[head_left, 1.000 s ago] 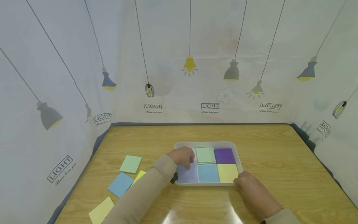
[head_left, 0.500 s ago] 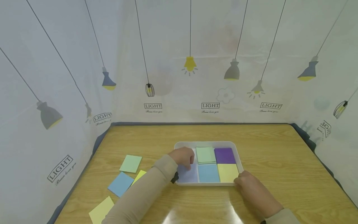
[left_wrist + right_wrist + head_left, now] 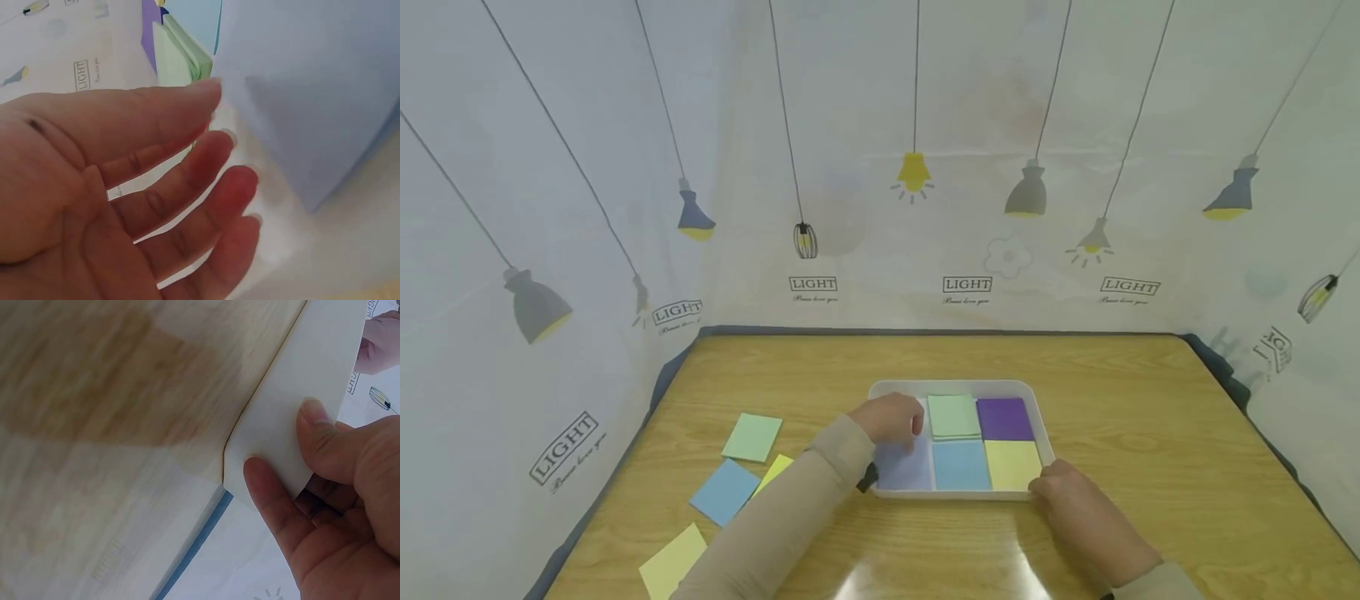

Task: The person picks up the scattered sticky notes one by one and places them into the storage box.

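A white tray (image 3: 955,495) lies on the table holding square sticky notes: lavender (image 3: 901,471), light green (image 3: 954,417), purple (image 3: 1004,419), blue (image 3: 961,465) and pale yellow (image 3: 1013,465). Over the tray's left side hovers my left hand (image 3: 889,418), fingers loosely bent, its fingertips just beside the lavender note. In the left wrist view nothing sits between the thumb and fingers, and the lavender sheet (image 3: 312,94) lies past the fingertips. My right hand (image 3: 1078,508) holds the tray's near right corner. The right wrist view has its thumb and index finger against the tray's outer wall (image 3: 281,412).
Left of the tray, more sticky notes lie loose on the wooden table (image 3: 1112,400): light green (image 3: 752,437), blue (image 3: 725,492), pale yellow (image 3: 672,560) and a bright yellow one (image 3: 772,475) partly behind my left sleeve. A lamp-printed curtain (image 3: 865,208) surrounds the table.
The head view has shifted very slightly. Both hands, the tray and the notes stay where they were.
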`<state>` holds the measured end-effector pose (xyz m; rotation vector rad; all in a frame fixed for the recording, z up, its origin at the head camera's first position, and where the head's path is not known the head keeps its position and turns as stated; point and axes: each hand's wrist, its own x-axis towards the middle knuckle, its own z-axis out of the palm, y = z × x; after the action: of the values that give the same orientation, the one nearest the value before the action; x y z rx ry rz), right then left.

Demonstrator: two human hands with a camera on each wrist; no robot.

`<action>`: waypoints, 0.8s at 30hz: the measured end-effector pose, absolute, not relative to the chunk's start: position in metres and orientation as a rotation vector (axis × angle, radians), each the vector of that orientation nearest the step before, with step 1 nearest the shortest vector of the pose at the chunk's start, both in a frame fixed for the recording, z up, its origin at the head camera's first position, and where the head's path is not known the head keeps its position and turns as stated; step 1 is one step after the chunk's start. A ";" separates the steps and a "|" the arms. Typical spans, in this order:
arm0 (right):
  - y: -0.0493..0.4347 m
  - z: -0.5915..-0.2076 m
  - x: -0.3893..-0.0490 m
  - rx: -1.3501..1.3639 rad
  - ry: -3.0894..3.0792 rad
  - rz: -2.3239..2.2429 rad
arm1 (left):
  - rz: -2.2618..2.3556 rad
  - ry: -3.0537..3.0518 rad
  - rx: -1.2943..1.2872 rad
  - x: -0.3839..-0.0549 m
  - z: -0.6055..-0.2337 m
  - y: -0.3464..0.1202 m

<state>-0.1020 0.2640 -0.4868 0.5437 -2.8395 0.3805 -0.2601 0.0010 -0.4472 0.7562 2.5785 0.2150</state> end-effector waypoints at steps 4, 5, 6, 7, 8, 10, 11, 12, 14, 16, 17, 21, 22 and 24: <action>0.263 -0.486 -0.103 0.538 -2.851 0.393 | 0.291 2.615 0.774 -0.262 -0.441 -0.008; 0.263 -0.486 -0.103 0.538 -2.855 0.390 | 0.325 2.612 0.766 -0.263 -0.439 -0.011; 0.263 -0.485 -0.103 0.535 -2.862 0.388 | 0.356 2.612 0.756 -0.263 -0.437 -0.015; 0.263 -0.485 -0.103 0.530 -2.866 0.386 | 0.387 2.613 0.748 -0.263 -0.435 -0.018; 0.263 -0.486 -0.103 0.524 -2.874 0.383 | 0.419 2.610 0.734 -0.263 -0.433 -0.021; 0.264 -0.487 -0.102 0.525 -2.884 0.379 | 0.467 2.601 0.700 -0.263 -0.429 -0.026; 0.264 -0.487 -0.102 0.520 -2.890 0.381 | 0.486 2.597 0.680 -0.262 -0.428 -0.029; 0.264 -0.487 -0.102 0.511 -2.899 0.382 | 0.496 2.595 0.666 -0.262 -0.427 -0.031; 0.264 -0.487 -0.102 0.498 -2.913 0.385 | 0.502 2.596 0.652 -0.261 -0.427 -0.035; 0.263 -0.487 -0.102 0.479 -2.928 0.396 | 0.504 2.599 0.652 -0.260 -0.427 -0.037; 0.263 -0.487 -0.102 0.462 -2.938 0.398 | 0.507 2.600 0.654 -0.259 -0.426 -0.038; 0.262 -0.485 -0.101 0.461 -2.932 0.401 | 0.522 2.607 0.666 -0.257 -0.426 -0.042; 0.262 -0.485 -0.101 0.465 -2.927 0.401 | 0.518 2.611 0.667 -0.257 -0.426 -0.043; 0.261 -0.485 -0.102 0.475 -2.914 0.399 | 0.516 2.616 0.658 -0.256 -0.425 -0.045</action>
<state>-0.1016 0.2610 -0.4846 0.4753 -2.9143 0.3989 -0.2559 -0.0453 -0.4254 0.6585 2.6159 0.5164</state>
